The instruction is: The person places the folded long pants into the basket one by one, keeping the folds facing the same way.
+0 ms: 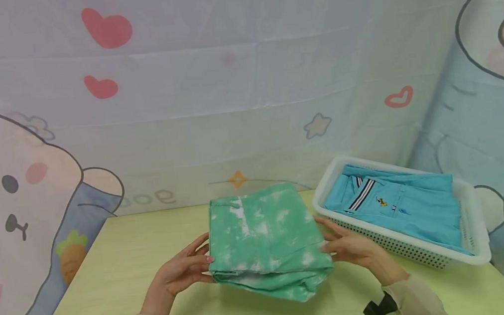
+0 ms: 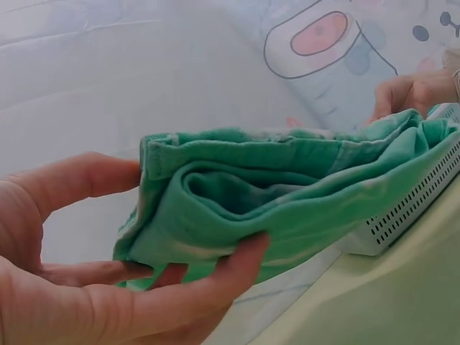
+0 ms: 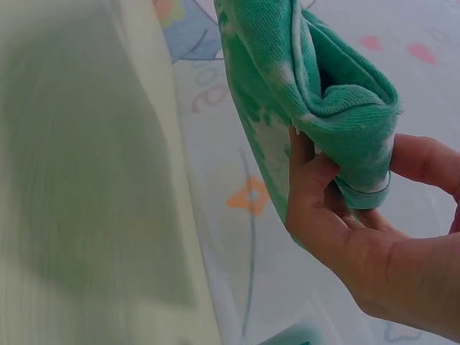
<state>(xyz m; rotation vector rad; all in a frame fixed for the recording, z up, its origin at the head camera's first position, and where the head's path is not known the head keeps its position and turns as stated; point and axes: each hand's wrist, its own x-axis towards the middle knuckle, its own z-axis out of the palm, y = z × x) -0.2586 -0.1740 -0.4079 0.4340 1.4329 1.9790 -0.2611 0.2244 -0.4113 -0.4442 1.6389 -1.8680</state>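
Observation:
A folded green garment with white tie-dye patches (image 1: 267, 231) is held up off the table, in the middle of the head view. My left hand (image 1: 178, 274) grips its left edge; in the left wrist view the thumb and fingers lie on either side of the folded layers (image 2: 237, 194). On the opposite edge, my right hand (image 1: 354, 246) pinches the cloth. The right wrist view shows the right fingers (image 3: 316, 194) under the rolled end and the thumb at its other side. What kind of garment it is cannot be told for certain.
To the right stands a white perforated basket (image 1: 479, 237) holding folded blue clothing (image 1: 418, 208) with a striped trim and a small embroidered emblem. A pale yellow-green table (image 1: 110, 290) lies below. Behind it hangs a cloth backdrop (image 1: 227, 79) printed with hearts and cartoon animals.

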